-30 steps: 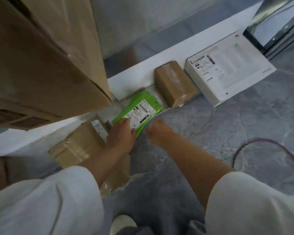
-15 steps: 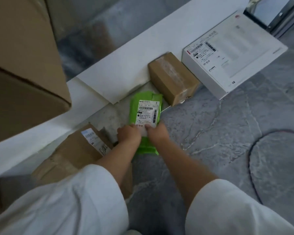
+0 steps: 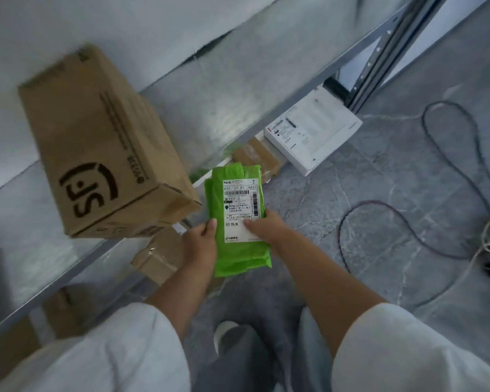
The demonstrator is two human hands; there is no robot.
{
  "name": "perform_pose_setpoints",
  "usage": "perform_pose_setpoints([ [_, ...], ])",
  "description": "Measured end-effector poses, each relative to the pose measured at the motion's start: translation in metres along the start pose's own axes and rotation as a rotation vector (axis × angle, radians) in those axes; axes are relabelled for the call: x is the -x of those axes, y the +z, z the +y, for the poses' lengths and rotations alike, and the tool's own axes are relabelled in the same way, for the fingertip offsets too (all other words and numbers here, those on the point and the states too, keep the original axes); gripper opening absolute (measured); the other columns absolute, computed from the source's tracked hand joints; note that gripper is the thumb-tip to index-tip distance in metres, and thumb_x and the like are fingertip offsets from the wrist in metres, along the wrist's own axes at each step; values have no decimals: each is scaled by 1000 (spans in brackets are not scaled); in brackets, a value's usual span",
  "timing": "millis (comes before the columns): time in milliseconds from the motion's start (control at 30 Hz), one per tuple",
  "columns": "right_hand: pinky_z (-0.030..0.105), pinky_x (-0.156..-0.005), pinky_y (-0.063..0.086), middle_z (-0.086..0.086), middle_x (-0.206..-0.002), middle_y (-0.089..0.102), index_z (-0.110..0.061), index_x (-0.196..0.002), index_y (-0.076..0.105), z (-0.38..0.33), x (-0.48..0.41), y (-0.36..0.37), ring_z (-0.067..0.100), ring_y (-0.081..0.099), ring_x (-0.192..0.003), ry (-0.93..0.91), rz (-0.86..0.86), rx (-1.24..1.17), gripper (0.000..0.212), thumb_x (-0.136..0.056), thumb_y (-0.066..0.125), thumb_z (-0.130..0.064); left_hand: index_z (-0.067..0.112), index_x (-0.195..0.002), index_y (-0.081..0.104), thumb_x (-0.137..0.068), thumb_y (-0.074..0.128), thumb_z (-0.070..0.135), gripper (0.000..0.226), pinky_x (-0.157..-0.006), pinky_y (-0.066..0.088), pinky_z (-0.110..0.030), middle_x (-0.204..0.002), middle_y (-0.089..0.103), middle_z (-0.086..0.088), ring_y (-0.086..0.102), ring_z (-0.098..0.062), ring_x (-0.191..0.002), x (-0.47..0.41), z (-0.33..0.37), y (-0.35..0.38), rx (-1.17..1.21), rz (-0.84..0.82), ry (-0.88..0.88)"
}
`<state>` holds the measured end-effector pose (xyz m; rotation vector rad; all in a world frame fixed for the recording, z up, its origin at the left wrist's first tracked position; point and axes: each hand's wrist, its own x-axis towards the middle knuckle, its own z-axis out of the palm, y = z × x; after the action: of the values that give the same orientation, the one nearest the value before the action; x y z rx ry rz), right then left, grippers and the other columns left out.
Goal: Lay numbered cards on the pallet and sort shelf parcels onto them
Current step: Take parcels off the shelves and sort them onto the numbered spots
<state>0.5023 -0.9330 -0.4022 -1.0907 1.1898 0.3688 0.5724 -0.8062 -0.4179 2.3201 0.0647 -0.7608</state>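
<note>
A flat green plastic parcel (image 3: 238, 250) with a white shipping label is up in the air in front of me, label facing me. My left hand (image 3: 201, 244) grips its left edge, thumb on top. My right hand (image 3: 263, 226) grips its right side, thumb pressed on the label. A large brown carton (image 3: 96, 142) with a black logo stands on the metal shelf (image 3: 210, 103) at the left. No pallet or numbered cards are in view.
Under the shelf on the floor lie a white flat box (image 3: 314, 134), a small brown taped box (image 3: 256, 157) and another brown box (image 3: 159, 256). Dark cables (image 3: 450, 165) loop over the grey stone floor at the right. My shoe (image 3: 224, 332) shows below.
Both hands have lifted the green parcel off the floor under the shelf and brought it up toward me. The view has risen, so the shelf and its carton now show.
</note>
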Motion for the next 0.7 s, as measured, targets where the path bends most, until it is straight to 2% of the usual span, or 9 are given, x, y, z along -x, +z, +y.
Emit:
perform_pose_setpoints([
  [67,36,-99,46,15,-131,59,-4,-131,53,-10,37,-18,29,57,-119,-22,33,-56,41,-92,63,-10,0,-104,70,-97,53,22,28,-83,49,-37,-100,71,-20,65,-28,-92,25,26,-14,-7,5,72],
  [133,44,-105,44,15,-134,58,-5,-135,50,-16,72,-41,31,56,-121,-15,43,-103,46,-91,64,-10,2,-112,69,-95,57,18,26,-85,49,-34,-107,71,-14,65,-24,-96,54,48,-18,55,4,110],
  [200,49,-105,43,16,-135,57,-7,-138,47,-17,101,-67,33,55,-122,-22,36,-143,51,-90,63,-4,3,-116,68,-94,59,17,27,-85,48,-27,-110,71,-11,64,-18,-96,85,66,-13,121,-21,130],
  [267,49,-101,46,17,-132,59,-6,-137,48,-12,127,-91,33,58,-117,-41,47,-193,50,-89,61,3,5,-115,69,-93,61,19,27,-84,45,-25,-108,72,-10,63,-14,-92,116,76,-5,180,-71,124],
  [367,43,-88,52,16,-127,62,-6,-131,51,-1,161,-120,30,62,-105,-56,8,-243,44,-90,58,6,14,-106,73,-89,64,32,26,-88,52,-39,-100,75,-6,68,-20,-92,156,82,3,173,-107,139],
  [433,43,-88,51,15,-129,61,-7,-133,49,6,181,-135,32,61,-108,-69,-30,-243,46,-90,57,7,12,-106,73,-89,65,30,26,-88,53,-41,-99,75,-6,69,-19,-89,179,87,1,199,-101,166],
  [500,45,-94,49,16,-132,58,-7,-137,45,11,203,-143,34,57,-117,-96,-67,-224,50,-91,54,8,5,-106,72,-90,65,20,23,-85,51,-35,-101,74,-9,66,-16,-85,206,93,-4,181,-78,210],
  [600,44,-99,47,14,-135,56,-10,-139,42,19,255,-159,33,54,-122,-133,-103,-210,53,-91,52,11,-3,-108,70,-91,61,8,23,-86,50,-32,-103,72,-13,65,-20,-90,260,104,-12,194,-74,216],
  [700,42,-90,51,13,-133,58,-10,-137,44,21,317,-178,30,58,-117,-170,-131,-191,50,-92,52,10,-2,-109,70,-92,61,8,22,-74,48,-12,-100,69,-2,62,-13,-88,324,124,-30,229,-52,217],
])
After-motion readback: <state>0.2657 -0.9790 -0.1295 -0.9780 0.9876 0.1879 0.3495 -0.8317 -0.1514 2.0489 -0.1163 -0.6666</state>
